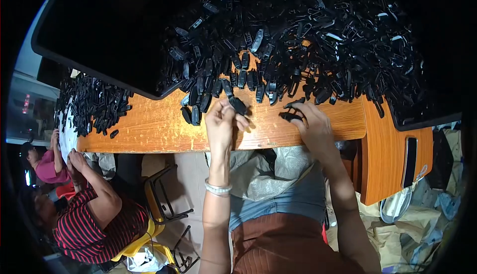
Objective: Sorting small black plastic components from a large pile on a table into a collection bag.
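Note:
My left hand (220, 121) is over the front part of the wooden table, its fingers closed on a dark oval plastic piece (238, 106). The piece sticks out past the fingertips toward the pile. To its right, my right hand (314, 122) has thumb and forefinger curled round a small black plastic part (289, 117). Another bit of black shows by the forefinger, and I cannot tell whether it belongs to the same part. Just beyond both hands lies a large heap of small black plastic parts (258, 65), some slim and frame-like, others oval and solid.
Dark panels (99, 35) rise over the table (149, 130) at both sides. A second pile of black parts (94, 100) lies at left, where a person in a striped top (99, 219) and another in pink (49, 167) sit. A phone-like black slab (410, 162) rests on the right-hand wooden surface.

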Tool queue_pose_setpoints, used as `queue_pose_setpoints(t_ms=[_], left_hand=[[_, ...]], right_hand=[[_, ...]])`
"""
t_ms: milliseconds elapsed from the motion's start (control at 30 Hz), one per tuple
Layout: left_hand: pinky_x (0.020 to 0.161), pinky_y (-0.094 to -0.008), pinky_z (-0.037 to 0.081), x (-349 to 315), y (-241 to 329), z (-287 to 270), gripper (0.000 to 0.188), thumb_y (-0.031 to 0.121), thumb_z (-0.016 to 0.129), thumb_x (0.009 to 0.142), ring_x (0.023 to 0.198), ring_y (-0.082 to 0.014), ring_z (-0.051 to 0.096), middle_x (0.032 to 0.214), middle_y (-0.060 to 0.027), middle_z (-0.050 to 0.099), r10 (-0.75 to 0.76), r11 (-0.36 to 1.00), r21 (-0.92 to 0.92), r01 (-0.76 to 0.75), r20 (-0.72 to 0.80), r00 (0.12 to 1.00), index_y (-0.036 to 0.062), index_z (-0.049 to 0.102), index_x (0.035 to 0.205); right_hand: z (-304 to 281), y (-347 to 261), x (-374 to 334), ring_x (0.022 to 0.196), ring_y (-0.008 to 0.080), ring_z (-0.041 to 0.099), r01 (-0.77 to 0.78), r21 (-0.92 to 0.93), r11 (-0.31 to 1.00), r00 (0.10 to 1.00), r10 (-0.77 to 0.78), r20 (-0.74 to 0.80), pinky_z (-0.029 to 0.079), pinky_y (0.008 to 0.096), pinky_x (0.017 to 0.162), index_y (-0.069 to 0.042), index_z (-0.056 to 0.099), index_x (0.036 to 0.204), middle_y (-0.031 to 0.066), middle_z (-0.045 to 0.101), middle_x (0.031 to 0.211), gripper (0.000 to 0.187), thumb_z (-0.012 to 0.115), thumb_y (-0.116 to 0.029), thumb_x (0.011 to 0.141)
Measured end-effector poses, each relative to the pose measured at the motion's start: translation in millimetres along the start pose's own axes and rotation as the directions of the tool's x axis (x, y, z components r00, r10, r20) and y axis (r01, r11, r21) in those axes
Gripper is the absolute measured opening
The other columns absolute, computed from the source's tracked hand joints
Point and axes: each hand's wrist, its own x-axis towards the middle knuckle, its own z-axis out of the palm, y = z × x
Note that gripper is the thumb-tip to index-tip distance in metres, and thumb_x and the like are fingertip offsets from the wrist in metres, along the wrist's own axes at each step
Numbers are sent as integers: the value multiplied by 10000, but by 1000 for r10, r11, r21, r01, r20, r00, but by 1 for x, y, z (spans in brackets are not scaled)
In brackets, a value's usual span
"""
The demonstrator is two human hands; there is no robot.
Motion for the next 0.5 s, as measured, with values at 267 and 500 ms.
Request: queue_pose_setpoints(t_ms=[267, 500], left_hand=[[539, -237, 527, -34, -8, 17, 137, -6, 570, 844, 588, -150, 616, 891, -196, 652, -59, 988, -138, 74, 103, 993, -77, 581, 962], [490, -200, 460, -49, -13, 31, 230, 52, 541, 897, 574, -83, 563, 710, -56, 613, -52, 998, 46, 43, 214, 975, -33, 571, 1109]], right_hand=[[-3, 14, 27, 854, 278, 497, 258, -247, 934, 965, -263, 14, 384, 370, 770, 8, 599, 957, 112, 518, 876, 192, 583, 8, 765], [-9, 14, 28, 832, 218, 495, 263, -298, 917, 963, -267, 29, 381, 331, 745, 23, 562, 1083, 90, 519, 886, 283, 539, 11, 802]])
